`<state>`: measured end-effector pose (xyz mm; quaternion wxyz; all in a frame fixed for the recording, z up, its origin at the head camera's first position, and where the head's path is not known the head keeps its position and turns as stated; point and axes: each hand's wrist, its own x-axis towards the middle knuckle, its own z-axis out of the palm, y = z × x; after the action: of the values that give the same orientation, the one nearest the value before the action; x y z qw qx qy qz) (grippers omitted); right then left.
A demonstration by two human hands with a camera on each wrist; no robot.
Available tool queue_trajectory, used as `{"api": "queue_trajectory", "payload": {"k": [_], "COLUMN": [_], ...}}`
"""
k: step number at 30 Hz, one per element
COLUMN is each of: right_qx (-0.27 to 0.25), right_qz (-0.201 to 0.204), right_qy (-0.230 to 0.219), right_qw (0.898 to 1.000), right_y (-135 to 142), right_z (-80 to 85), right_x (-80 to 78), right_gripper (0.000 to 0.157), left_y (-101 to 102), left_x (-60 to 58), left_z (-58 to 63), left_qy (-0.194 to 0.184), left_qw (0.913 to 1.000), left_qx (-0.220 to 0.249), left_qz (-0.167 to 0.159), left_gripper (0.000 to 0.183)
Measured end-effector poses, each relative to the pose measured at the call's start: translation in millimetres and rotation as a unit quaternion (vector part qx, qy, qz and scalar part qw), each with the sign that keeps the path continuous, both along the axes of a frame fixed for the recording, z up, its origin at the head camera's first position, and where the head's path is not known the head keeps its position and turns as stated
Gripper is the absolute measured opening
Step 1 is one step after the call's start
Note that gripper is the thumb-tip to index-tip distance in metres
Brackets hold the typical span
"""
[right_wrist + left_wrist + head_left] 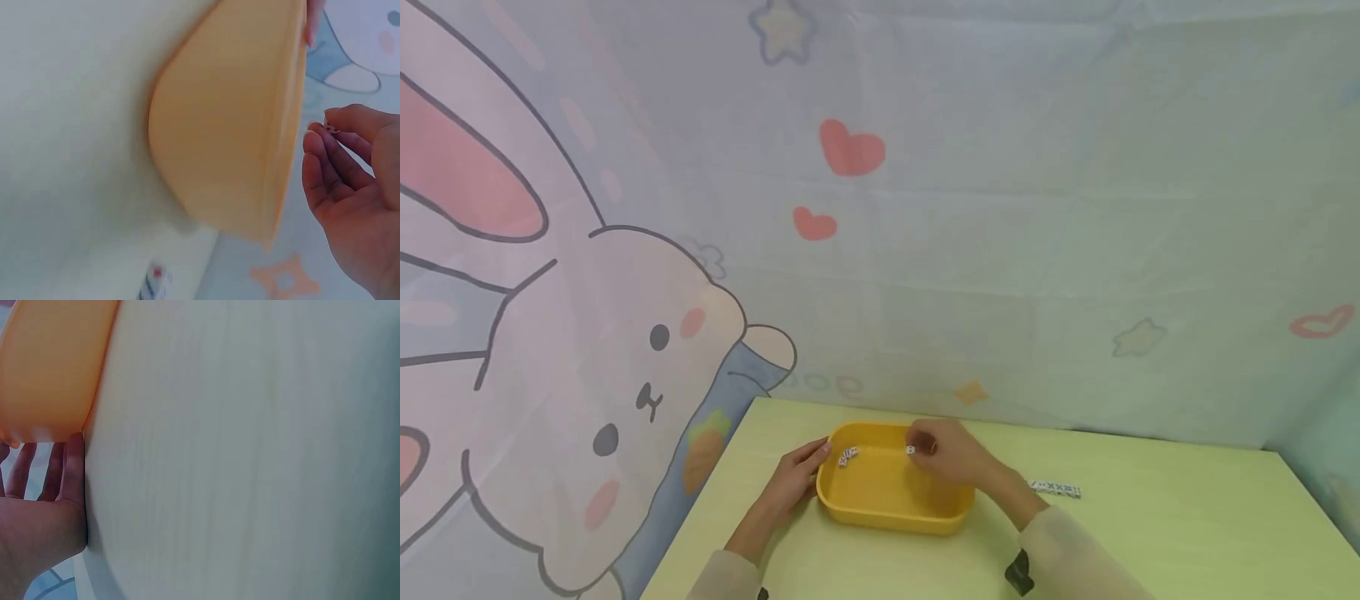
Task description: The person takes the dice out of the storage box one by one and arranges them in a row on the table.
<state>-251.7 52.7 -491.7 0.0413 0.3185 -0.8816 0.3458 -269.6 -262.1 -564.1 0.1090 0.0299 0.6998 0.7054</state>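
Note:
A yellow tray (880,527) rests on the table, with several small white dice (847,456) grouped inside near its left end. My left hand (793,481) rests against the tray's left end, fingers extended along the outer wall and fingertips at the rim. In the left wrist view, straight fingers (74,469) touch the tray's end wall (50,381). My right hand (951,452) is over the right part of the tray and pinches one white die (330,128) between thumb and fingertips, the die held above the rim.
On the table right of the tray, a short row of white dice (1056,489) lies partly behind the right forearm. The pale yellow table (1180,517) meets a cloth backdrop (1000,208) with a printed rabbit and hearts.

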Motion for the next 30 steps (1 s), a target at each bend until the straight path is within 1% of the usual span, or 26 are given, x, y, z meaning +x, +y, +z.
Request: {"api": "queue_trajectory", "payload": {"k": [2, 5, 8, 13, 19, 23, 25, 30], "right_qx": [0.002, 0.003, 0.005, 0.018, 0.043, 0.064, 0.075, 0.095], "right_qz": [-0.013, -0.030, -0.049, -0.084, -0.135, -0.169, -0.178, -0.203], "right_qy": [0.012, 0.013, 0.006, 0.013, 0.005, 0.003, 0.003, -0.035], "right_qw": [1.000, 0.999, 0.999, 0.996, 0.990, 0.983, 0.981, 0.974], "right_y": [20.5, 51.3, 81.5, 131.0, 184.1, 210.0, 219.0, 232.9], "right_z": [4.7, 7.3, 6.2, -3.6, -19.9, -29.1, -32.6, -42.7], "right_x": [4.5, 13.1, 21.8, 36.6, 59.5, 71.0, 74.9, 82.7], "right_gripper": [0.005, 0.005, 0.005, 0.011, 0.010, 0.013, 0.014, 0.014], "left_y": [-0.3, -0.8, -1.4, -1.4, -1.6, -2.4, -3.2, -5.3], "left_x": [0.7, 1.7, 2.4, 3.3, 5.1, 4.3, 3.6, 2.5], "left_z": [-0.4, -0.3, -0.4, -2.3, -4.5, -3.0, -1.8, -1.2], "left_qy": [0.004, 0.005, 0.006, 0.004, 0.001, 0.006, 0.008, 0.008], "left_qw": [1.0000, 1.0000, 1.0000, 1.0000, 1.0000, 0.9999, 0.9999, 0.9999], "left_qx": [0.001, 0.002, 0.002, 0.002, 0.001, 0.006, 0.006, 0.007], "left_qz": [-0.002, -0.004, -0.005, -0.003, -0.004, -0.009, -0.010, -0.013], "left_gripper": [0.063, 0.062, 0.062, 0.062, 0.060, 0.059, 0.059, 0.060]}}
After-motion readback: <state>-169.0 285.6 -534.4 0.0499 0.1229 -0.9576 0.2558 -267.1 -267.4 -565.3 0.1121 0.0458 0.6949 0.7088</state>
